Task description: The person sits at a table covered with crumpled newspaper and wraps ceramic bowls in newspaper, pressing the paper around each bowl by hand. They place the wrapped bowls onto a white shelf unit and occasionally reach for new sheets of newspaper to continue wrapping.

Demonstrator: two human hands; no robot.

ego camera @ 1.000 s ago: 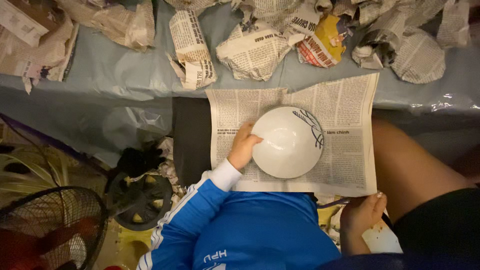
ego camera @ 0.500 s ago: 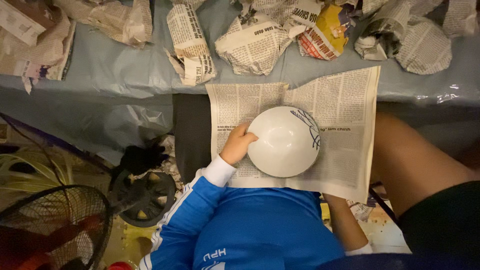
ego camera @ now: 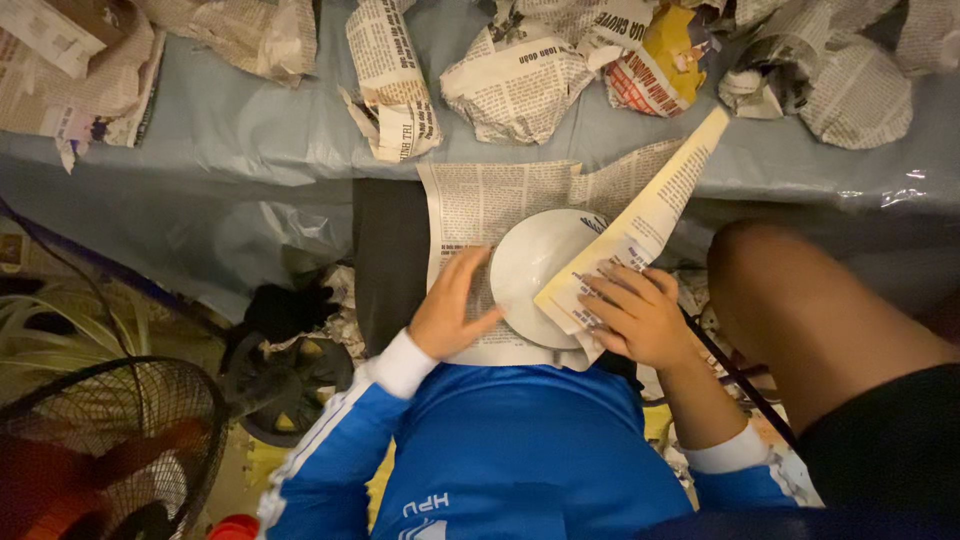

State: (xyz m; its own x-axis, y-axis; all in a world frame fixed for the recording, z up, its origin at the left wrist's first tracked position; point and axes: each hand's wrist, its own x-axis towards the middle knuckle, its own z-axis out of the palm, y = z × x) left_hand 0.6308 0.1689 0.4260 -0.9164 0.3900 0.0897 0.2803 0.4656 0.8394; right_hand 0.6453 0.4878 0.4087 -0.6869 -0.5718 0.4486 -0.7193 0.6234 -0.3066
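- Worktop (ego camera: 250, 150): covered with a grey-blue plastic sheet (ego camera: 170, 215) that hangs over the near edge. The far strip is crowded; the near strip beyond the bowl is bare.
- Bare knee (ego camera: 800, 300) of the person: rises just right of the work area and closes off that side.
- Fan (ego camera: 90, 450): black wire guard at lower left, well apart from the hands.
- Newspaper sheet (ego camera: 475, 215): lies flat under the bowl, its left edge running beside a dark panel (ego camera: 390, 260). Its right part is folded up and over the bowl's right half, the free corner pointing at the far right bundles.
- Wrapped bundles (ego camera: 515, 90): several crumpled newspaper parcels in a row along the far side, apart from the sheet's top edge.
- White bowl (ego camera: 530, 270): upside down on the middle of the sheet, between the two hands; left half uncovered, right half under the fold.
- Right hand (ego camera: 640, 315): fingers spread flat, pressing the folded paper down on the bowl's near right rim.
- Left hand (ego camera: 450, 310): fingers loosely spread, resting on the sheet; the thumb touches the bowl's left rim.
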